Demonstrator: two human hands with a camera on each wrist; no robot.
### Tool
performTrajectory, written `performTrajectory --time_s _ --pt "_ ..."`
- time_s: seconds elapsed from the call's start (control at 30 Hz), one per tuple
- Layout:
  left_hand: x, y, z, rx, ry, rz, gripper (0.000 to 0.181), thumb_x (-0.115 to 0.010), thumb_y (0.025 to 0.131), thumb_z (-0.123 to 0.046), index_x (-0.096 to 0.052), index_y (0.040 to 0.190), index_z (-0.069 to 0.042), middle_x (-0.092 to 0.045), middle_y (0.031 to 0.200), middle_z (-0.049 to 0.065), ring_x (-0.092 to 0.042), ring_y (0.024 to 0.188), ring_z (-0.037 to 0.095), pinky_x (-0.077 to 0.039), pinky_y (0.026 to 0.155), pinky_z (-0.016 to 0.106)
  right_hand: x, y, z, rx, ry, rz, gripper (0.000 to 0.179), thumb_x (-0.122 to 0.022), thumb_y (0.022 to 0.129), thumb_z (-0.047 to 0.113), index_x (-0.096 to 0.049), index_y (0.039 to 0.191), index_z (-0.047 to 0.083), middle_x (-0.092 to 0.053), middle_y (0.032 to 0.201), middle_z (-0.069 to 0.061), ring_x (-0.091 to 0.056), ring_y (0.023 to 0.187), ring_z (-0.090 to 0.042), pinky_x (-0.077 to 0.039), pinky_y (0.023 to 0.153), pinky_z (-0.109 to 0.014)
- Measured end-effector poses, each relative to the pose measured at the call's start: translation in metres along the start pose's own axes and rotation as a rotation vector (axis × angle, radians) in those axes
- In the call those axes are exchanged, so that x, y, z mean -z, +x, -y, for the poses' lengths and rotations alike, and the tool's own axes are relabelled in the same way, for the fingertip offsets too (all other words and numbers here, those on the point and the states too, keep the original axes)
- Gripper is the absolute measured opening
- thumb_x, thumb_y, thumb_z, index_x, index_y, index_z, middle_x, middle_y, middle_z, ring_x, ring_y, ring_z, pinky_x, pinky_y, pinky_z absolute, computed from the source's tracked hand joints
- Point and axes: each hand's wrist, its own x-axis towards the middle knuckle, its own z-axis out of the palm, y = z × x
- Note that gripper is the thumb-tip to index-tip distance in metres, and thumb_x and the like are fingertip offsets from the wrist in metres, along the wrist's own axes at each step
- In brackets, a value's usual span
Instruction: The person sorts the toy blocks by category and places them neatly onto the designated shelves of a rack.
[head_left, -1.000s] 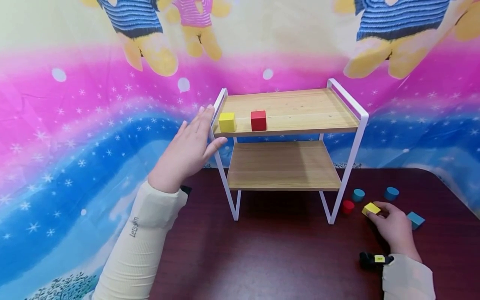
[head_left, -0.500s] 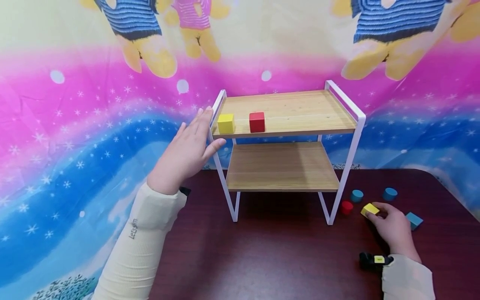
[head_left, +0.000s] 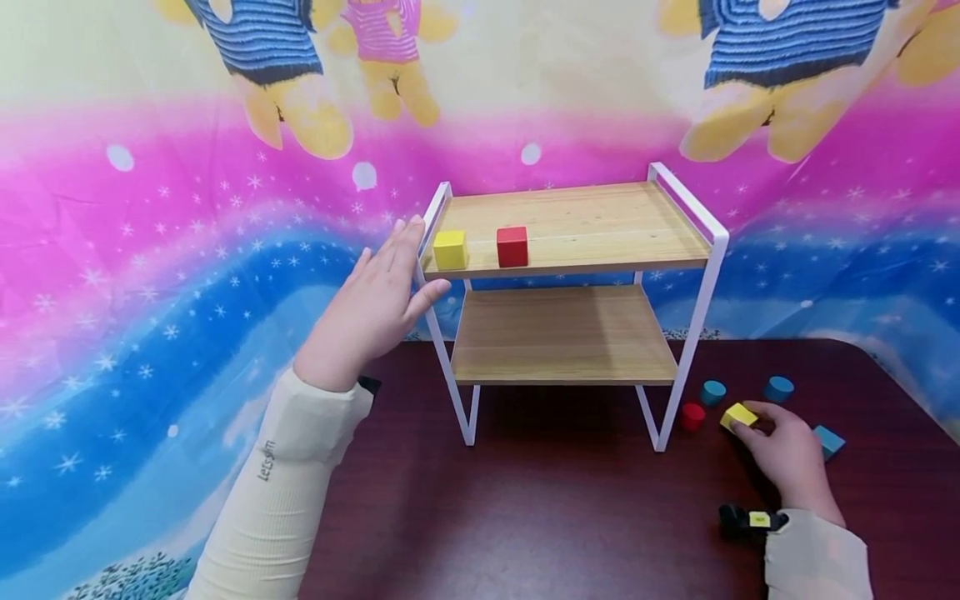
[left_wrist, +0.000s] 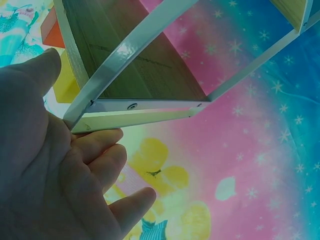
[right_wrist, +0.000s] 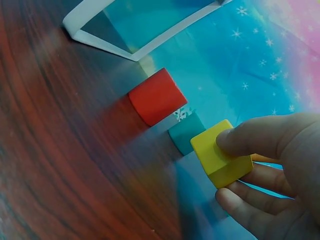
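Observation:
My right hand [head_left: 787, 454] pinches a yellow block [head_left: 738, 417] between thumb and fingers at the right of the table. In the right wrist view, the yellow block [right_wrist: 222, 155] appears tilted, with the thumb on its upper face. My left hand [head_left: 367, 312] lies with straight fingers against the left side frame of a two-tier shelf [head_left: 570, 333]. Seen from the left wrist, the fingers [left_wrist: 107, 162] are beside the white metal frame [left_wrist: 125, 57]. A yellow cube [head_left: 450, 250] and a red cube [head_left: 512, 247] sit apart near the upper board's front edge.
Near the right hand stand a red cylinder [head_left: 692, 417] and two teal cylinders, one nearer the shelf [head_left: 713, 392], the other farther right [head_left: 779, 388]. A teal block [head_left: 828, 442] lies just right of that hand. A printed cloth [head_left: 187, 208] hangs behind the dark table [head_left: 525, 517].
The head view has shifted slightly, so the shelf appears a little lower and further left. Both hands keep the same pose, and the yellow block stays in the right hand.

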Motion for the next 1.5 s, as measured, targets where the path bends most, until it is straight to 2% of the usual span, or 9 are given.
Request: performTrajectory --time_s 0.83,1.03,1.5 --pt "0.001 -0.001 0.0 -0.004 -0.002 -0.004 0.086 -0.051 0.102 -0.053 -0.007 0.164 -0.013 -0.017 0.169 0.012 -0.008 0.156 0.027 -0.01 0.124 0.056 0.01 -0.005 0.02 0.091 -0.004 -0.072 0.05 -0.065 0.099 0.018 -0.052 0.136 -0.013 -0.054 0.125 -0.038 -0.058 0.096 -0.047 -0.055 0.079 -0.061" --pt "0.001 -0.001 -0.001 -0.006 -0.002 -0.005 0.086 -0.051 0.102 -0.053 -0.007 0.164 -0.013 -0.017 0.169 0.011 -0.008 0.156 0.026 -0.009 0.124 0.056 0.012 -0.006 0.024 0.095 -0.004 -0.084 0.049 -0.066 0.098 0.016 -0.053 0.137 -0.011 -0.055 0.124 -0.037 -0.058 0.098 -0.048 -0.058 0.077 -0.059" --pt "0.001 -0.001 -0.002 0.006 -0.004 0.009 0.087 -0.053 0.102 -0.051 -0.005 0.164 -0.014 -0.016 0.169 0.011 -0.007 0.157 0.026 -0.009 0.124 0.056 0.017 -0.009 0.037 0.106 -0.003 -0.083 0.049 -0.067 0.097 0.011 -0.052 0.138 -0.01 -0.053 0.126 -0.037 -0.056 0.103 -0.051 -0.055 0.083 -0.063"
